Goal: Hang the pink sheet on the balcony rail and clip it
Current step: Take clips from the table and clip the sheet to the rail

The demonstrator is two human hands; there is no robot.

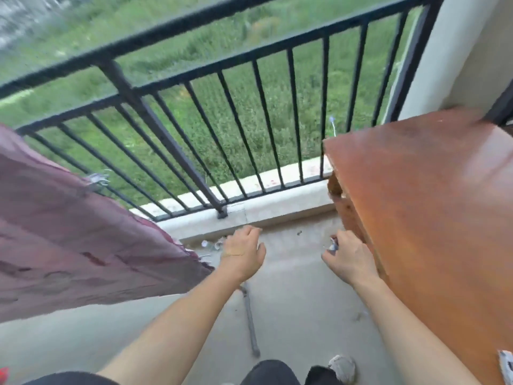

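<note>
The pink sheet (83, 232) hangs over the black balcony rail (172, 31) at the left, its frayed lower edge falling inside the balcony. A metal clip (97, 180) sits on the sheet's right edge by the bars. My left hand (244, 254) hovers low over the floor just right of the sheet, fingers loosely curled and holding nothing. My right hand (347, 259) is beside the wooden table, pinching a small silvery clip (333, 244) between its fingertips.
A brown wooden table (430, 218) fills the right side, against the wall. Small clips and bits (213, 244) lie at the foot of the concrete curb (277, 207). A grey rod (249, 323) lies on the floor. My shoe (342, 368) is at the bottom.
</note>
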